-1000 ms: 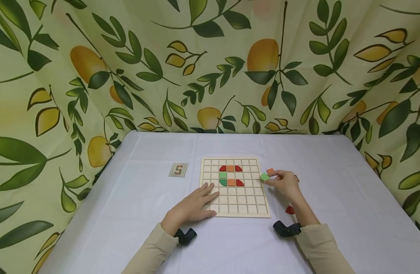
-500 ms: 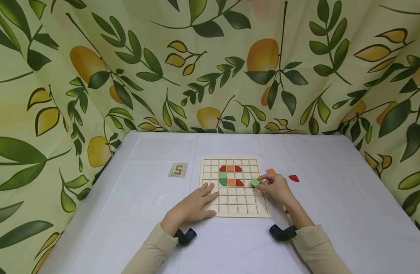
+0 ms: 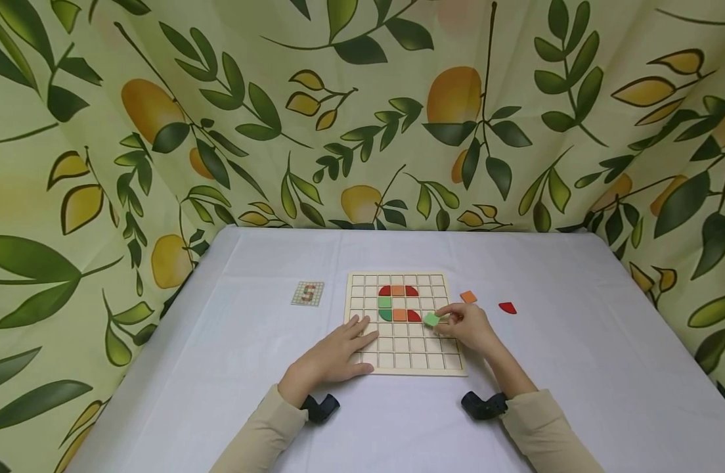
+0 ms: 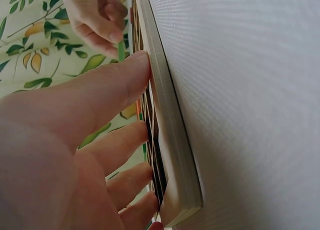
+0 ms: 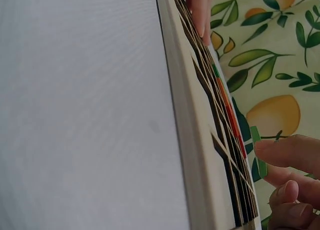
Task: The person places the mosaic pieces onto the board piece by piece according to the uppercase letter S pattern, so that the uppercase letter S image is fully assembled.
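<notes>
A wooden grid board point(image 3: 410, 362) lies on the table, with red, orange and green tiles set in its upper middle cells. My left hand point(image 3: 337, 351) rests with spread fingers on the board's lower left part; in the left wrist view its thumb and fingertips touch the board near the edge. Between thumb and finger, my right hand point(image 3: 470, 328) pinches a light green square tile point(image 3: 431, 319) over the board, just right of the lower red tile point(image 3: 414, 316). The right wrist view shows this green tile point(image 5: 258, 152) held on edge, apart from the grid.
Right of the board lie a loose orange square tile point(image 3: 469, 297) and a red quarter-round tile point(image 3: 507, 307). A small card point(image 3: 308, 293) with an S-like pattern lies to the left. A leaf-patterned curtain point(image 3: 362, 131) hangs behind the white table point(image 3: 250, 315).
My right hand has carried the green tile leftward from the board's right edge to over the grid, uncovering the loose orange and red tiles. My left hand has stayed in place.
</notes>
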Available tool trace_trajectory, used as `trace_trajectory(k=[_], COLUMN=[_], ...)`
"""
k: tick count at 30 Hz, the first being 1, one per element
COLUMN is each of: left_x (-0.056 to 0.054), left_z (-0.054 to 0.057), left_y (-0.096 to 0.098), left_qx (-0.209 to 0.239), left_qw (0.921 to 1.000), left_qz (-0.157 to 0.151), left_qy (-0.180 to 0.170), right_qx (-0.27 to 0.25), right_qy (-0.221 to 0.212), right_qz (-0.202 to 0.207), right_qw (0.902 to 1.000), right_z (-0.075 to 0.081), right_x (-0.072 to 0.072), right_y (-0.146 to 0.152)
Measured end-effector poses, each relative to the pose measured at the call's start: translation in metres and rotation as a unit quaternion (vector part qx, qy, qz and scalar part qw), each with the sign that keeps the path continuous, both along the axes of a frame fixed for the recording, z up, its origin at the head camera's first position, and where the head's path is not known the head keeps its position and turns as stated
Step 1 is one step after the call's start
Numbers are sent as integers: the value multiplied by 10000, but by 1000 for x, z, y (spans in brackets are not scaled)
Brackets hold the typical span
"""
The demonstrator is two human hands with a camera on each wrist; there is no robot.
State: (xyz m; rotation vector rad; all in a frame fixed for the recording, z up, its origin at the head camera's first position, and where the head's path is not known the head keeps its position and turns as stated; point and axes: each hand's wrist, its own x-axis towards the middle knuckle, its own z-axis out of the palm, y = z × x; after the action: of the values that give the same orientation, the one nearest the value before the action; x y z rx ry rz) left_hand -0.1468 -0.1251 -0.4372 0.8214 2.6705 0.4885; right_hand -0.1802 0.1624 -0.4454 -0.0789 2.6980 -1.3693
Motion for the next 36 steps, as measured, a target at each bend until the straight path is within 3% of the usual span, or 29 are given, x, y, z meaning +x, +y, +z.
trace_trajectory(k=[14, 21, 36], left_x=[0, -2, -1], left_z=[0, -1, -2], left_y=[0, -1, 0], left_qx=[-25, -55, -39], left_qw=[10000, 10000, 10000], left_qz=[-34, 18, 19], left_qy=[36, -17, 8], right_qx=[-37, -120, 253], right_qy=[166, 37, 40], right_qz=[477, 562, 714], right_qw=[9987, 9983, 9971], right_z=[-5, -2, -4], right_x=[2, 2, 2], right_y=[-10, -14, -20])
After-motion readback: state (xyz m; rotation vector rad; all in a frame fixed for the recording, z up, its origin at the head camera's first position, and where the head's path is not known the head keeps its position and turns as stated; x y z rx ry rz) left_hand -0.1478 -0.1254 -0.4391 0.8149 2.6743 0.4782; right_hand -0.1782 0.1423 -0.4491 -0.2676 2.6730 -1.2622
